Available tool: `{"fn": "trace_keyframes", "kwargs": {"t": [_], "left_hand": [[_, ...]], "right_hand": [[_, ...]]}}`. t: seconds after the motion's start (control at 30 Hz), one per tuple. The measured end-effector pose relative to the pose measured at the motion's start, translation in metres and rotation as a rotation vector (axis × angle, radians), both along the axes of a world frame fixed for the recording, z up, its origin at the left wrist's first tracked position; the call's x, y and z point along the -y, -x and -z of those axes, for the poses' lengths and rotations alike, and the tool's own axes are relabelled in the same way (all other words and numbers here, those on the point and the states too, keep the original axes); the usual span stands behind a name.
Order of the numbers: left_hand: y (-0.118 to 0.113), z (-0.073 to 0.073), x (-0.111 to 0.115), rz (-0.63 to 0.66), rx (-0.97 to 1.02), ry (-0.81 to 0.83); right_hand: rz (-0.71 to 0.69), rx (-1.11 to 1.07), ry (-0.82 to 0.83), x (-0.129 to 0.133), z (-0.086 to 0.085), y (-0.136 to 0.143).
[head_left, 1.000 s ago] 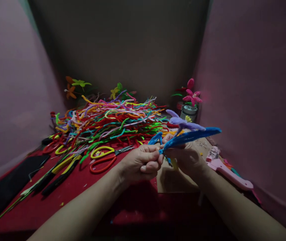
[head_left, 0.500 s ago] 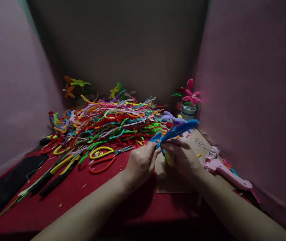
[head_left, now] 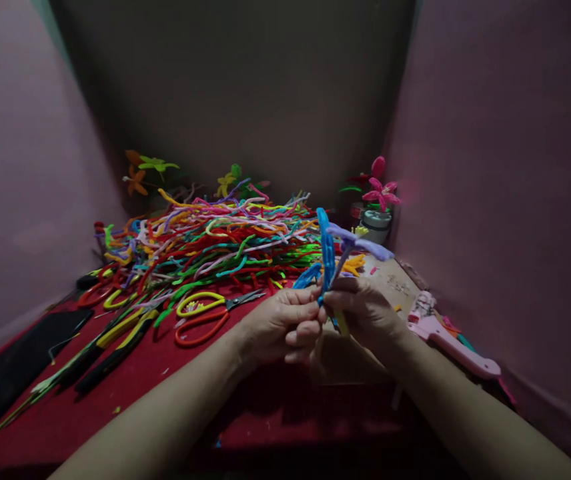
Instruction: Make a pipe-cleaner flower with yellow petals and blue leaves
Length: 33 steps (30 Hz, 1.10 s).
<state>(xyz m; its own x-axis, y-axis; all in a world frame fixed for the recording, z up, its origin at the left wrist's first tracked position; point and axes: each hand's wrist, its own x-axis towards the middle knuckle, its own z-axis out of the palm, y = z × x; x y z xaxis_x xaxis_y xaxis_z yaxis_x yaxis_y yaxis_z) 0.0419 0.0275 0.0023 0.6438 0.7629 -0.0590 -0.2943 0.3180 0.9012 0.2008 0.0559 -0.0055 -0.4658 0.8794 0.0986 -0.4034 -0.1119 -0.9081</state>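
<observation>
Between the left hand [head_left: 285,317] and the right hand [head_left: 365,310], above the left side of a brown board [head_left: 395,280], a blue fuzzy strip [head_left: 326,247] stands upright beside a purple flower [head_left: 378,249] with yellow stamens [head_left: 360,231]. Half a second ago that strip slanted far and to the right across the flower; now it points up, with the flower's stem clear to its right. The left hand, its back turned upward then, now shows its curled fingers, thumb and forefinger closed in a pinch at the strip's base. The right hand's fingertips are closed too, around the foot of the purple stem; exactly which strands each pinch holds cannot be told. A smaller blue loop [head_left: 308,275] sticks out to the left, just beyond the left fingers. Right of the hands, a pink glue gun [head_left: 458,353] bears a dark pattern at its far end, too small to read. Left of the hands lie scissors [head_left: 200,330] with one yellow and one red handle, then yellow-and-black pliers [head_left: 130,337]. Far of them spreads a heap of coloured fuzzy stems [head_left: 220,233]. Bare red cloth [head_left: 165,420] gives open room on the near left, down to the table's near edge, while pale panels close in the left side [head_left: 30,167] and the right side [head_left: 505,167]
</observation>
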Motion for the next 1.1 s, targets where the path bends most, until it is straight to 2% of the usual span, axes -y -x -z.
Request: {"fn": "trace_keyframes", "kwargs": {"t": [0.13,0.2,0.27,0.4,0.5,0.57,0.77,0.9,0.97,1.1], "left_hand": [[-0.008,0.001,0.002,-0.518,-0.502,-0.508],[-0.011,0.001,0.004,-0.629,-0.605,-0.609],[-0.012,0.001,0.004,-0.605,-0.572,-0.502],[-0.01,-0.002,0.003,-0.496,-0.384,-0.238],[-0.006,-0.003,0.001,-0.41,-0.224,-0.115],[-0.004,-0.002,0.0,-0.306,-0.108,-0.028],[0.0,0.011,-0.002,-0.005,0.147,0.084],[0.0,0.013,-0.004,0.124,0.151,0.078],[-0.001,0.01,-0.004,0.05,0.038,0.004],[-0.006,0.004,-0.002,-0.422,-0.409,-0.41]], "right_hand": [[0.175,0.047,-0.067,-0.002,0.0,0.005],[0.193,0.113,-0.088,-0.003,0.001,0.006],[0.163,0.149,-0.098,-0.004,0.002,0.004],[0.031,0.181,-0.097,-0.006,0.0,-0.001],[-0.031,0.107,-0.09,-0.007,-0.004,-0.003],[-0.073,0.051,-0.042,-0.009,-0.005,-0.005],[-0.212,-0.012,0.195,-0.008,0.003,-0.007],[-0.255,-0.052,0.257,-0.003,0.005,-0.003],[-0.207,-0.071,0.233,-0.004,0.004,-0.001],[0.059,-0.016,0.11,-0.01,0.005,0.001]]}}
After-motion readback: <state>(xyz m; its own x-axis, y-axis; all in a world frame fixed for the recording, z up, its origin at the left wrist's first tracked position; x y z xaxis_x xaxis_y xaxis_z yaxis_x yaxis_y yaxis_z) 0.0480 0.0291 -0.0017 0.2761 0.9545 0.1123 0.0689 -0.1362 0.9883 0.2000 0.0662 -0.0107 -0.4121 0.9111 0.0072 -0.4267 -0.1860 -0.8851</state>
